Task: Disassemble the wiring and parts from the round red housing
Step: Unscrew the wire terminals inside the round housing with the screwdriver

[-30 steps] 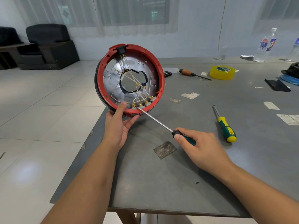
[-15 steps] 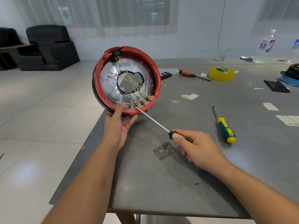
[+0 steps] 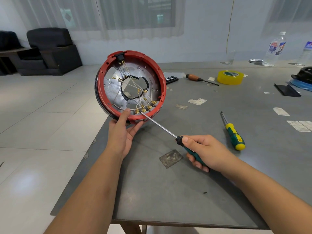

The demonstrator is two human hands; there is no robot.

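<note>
The round red housing [image 3: 161, 78] stands on edge at the table's left corner, its open side toward me. Inside is a silver plate with a central hole, crossed by thin white wires [image 3: 133, 85] that end in brass terminals [image 3: 145, 107] along the bottom rim. A black socket sits at the top. My left hand [image 3: 123, 130] grips the housing's lower rim, thumb inside. My right hand [image 3: 207, 151] holds a green-handled screwdriver [image 3: 160, 126], whose tip rests at the terminals on the bottom rim.
On the grey table [image 3: 185, 191] lie a second green-and-yellow screwdriver [image 3: 233, 134], a wooden-handled one [image 3: 194, 77], a yellow tape roll [image 3: 230, 77], a small metal square [image 3: 170, 158] and paper scraps. Bottles stand far right. A black armchair [image 3: 50, 51] sits back left.
The housing has tilted and shifted slightly left in my left hand. My right hand and the screwdriver followed, the tip staying at the bottom terminals.
</note>
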